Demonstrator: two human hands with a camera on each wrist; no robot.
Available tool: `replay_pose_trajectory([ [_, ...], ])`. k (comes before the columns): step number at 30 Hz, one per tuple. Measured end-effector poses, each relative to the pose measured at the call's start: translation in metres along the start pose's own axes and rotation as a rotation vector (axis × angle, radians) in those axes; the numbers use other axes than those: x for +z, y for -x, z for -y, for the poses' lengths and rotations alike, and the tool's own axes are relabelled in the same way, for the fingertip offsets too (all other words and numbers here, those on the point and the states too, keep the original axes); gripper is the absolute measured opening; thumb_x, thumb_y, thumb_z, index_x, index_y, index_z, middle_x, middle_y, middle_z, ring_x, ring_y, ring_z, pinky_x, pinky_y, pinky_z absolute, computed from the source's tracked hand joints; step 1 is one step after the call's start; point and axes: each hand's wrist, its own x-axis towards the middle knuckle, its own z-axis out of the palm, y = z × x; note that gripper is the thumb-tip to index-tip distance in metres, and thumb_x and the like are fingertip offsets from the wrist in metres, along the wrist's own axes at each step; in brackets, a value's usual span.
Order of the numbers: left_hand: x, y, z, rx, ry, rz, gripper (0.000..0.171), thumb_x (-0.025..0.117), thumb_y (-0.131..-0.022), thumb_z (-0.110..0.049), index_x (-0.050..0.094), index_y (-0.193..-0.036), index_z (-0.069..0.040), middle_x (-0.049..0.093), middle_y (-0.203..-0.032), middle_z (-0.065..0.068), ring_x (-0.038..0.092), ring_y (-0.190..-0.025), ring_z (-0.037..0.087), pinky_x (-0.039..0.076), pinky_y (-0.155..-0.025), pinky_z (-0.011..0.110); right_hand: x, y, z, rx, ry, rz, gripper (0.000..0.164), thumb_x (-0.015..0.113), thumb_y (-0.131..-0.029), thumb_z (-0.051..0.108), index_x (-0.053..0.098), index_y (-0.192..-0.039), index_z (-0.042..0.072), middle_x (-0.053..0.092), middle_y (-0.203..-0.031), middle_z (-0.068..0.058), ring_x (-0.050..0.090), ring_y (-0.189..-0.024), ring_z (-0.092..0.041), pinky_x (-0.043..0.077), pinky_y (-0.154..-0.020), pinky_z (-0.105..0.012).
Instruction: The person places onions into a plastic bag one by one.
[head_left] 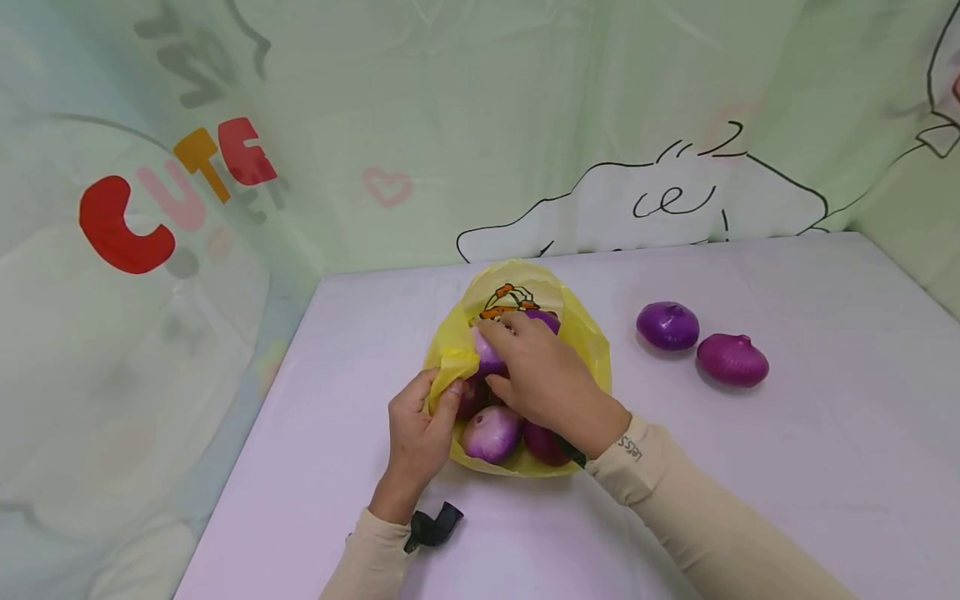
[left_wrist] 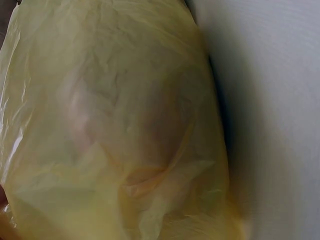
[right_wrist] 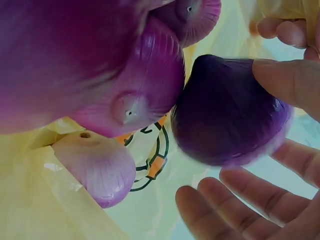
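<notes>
A yellow plastic bag [head_left: 594,342] lies with its mouth facing up, and several purple onions are inside it. One pale purple onion [head_left: 492,434] shows near its front edge. My left hand [head_left: 420,429] pinches the left rim of the bag between thumb and fingers. Inside the mouth, my right hand [head_left: 543,375] holds a dark purple onion [right_wrist: 225,112], the thumb on one side and the fingers on the other. A whitish-purple onion [right_wrist: 97,167] sits nearby in the right wrist view. The left wrist view is filled by the bag's yellow side [left_wrist: 115,100], with blurred shapes behind the film.
Two onions lie outside the bag on the right of the white table [head_left: 825,467]: a violet onion [head_left: 667,326] and a magenta onion [head_left: 732,360]. A printed curtain [head_left: 450,125] hangs behind and beside the table. A black strap [head_left: 437,527] is by the left wrist.
</notes>
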Motion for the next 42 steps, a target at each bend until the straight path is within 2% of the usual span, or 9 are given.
replay_pose_trajectory([
  [6,0.000,0.000,-0.001,-0.001,-0.013,-0.006,0.009,0.068,-0.096,0.000,0.071,-0.104,0.003,0.073,-0.089,0.015,0.062,-0.075,0.017,0.055,-0.065,0.028,0.000,0.001,-0.001,0.004,0.045,-0.036,0.057,0.087,-0.085,0.024,0.065,-0.135,0.007,0.064,-0.127,-0.019,0.066,-0.110,-0.037,0.060,-0.088,-0.051],
  [14,0.001,-0.001,-0.001,0.001,-0.023,-0.009,0.011,0.069,-0.095,0.000,0.071,-0.105,0.004,0.073,-0.092,0.014,0.063,-0.076,0.018,0.057,-0.065,0.030,-0.002,0.003,-0.002,0.025,0.056,-0.011,0.053,0.085,-0.087,0.026,0.067,-0.135,0.010,0.066,-0.126,-0.018,0.065,-0.114,-0.035,0.061,-0.086,-0.051],
  [20,0.002,-0.001,-0.002,0.001,-0.020,-0.008,0.010,0.069,-0.096,0.000,0.072,-0.104,0.004,0.073,-0.091,0.014,0.063,-0.076,0.018,0.057,-0.065,0.030,-0.003,0.004,-0.003,0.038,0.056,0.025,0.058,0.085,-0.087,0.028,0.064,-0.139,0.011,0.064,-0.131,-0.018,0.062,-0.122,-0.034,0.059,-0.091,-0.052],
  [26,0.002,0.000,-0.003,0.001,-0.013,-0.003,0.011,0.068,-0.096,0.001,0.071,-0.106,0.004,0.074,-0.093,0.015,0.063,-0.077,0.018,0.057,-0.066,0.029,-0.008,0.009,-0.007,0.018,0.065,0.002,0.057,0.086,-0.086,0.027,0.066,-0.137,0.010,0.065,-0.129,-0.018,0.062,-0.121,-0.035,0.057,-0.096,-0.050],
  [30,0.002,0.000,-0.002,-0.004,-0.017,-0.001,0.011,0.069,-0.096,0.001,0.071,-0.106,0.004,0.074,-0.095,0.015,0.063,-0.077,0.019,0.057,-0.066,0.029,-0.014,0.014,-0.012,0.017,0.063,-0.008,0.055,0.085,-0.086,0.025,0.066,-0.136,0.007,0.064,-0.130,-0.018,0.062,-0.120,-0.035,0.057,-0.096,-0.050],
  [36,0.002,0.001,-0.002,-0.014,-0.023,-0.001,0.012,0.069,-0.096,0.000,0.072,-0.106,0.004,0.075,-0.097,0.015,0.063,-0.077,0.019,0.057,-0.067,0.028,-0.025,0.026,-0.026,0.046,0.046,-0.045,0.055,0.083,-0.087,0.025,0.066,-0.136,0.007,0.064,-0.133,-0.020,0.064,-0.116,-0.037,0.060,-0.083,-0.053],
  [42,0.002,0.001,-0.001,-0.022,-0.022,-0.001,0.012,0.069,-0.096,-0.001,0.072,-0.107,0.003,0.075,-0.097,0.014,0.063,-0.078,0.019,0.058,-0.067,0.028,-0.037,0.037,-0.048,0.087,0.022,-0.068,0.054,0.084,-0.087,0.024,0.067,-0.135,0.005,0.063,-0.132,-0.022,0.063,-0.115,-0.042,0.058,-0.089,-0.056],
])
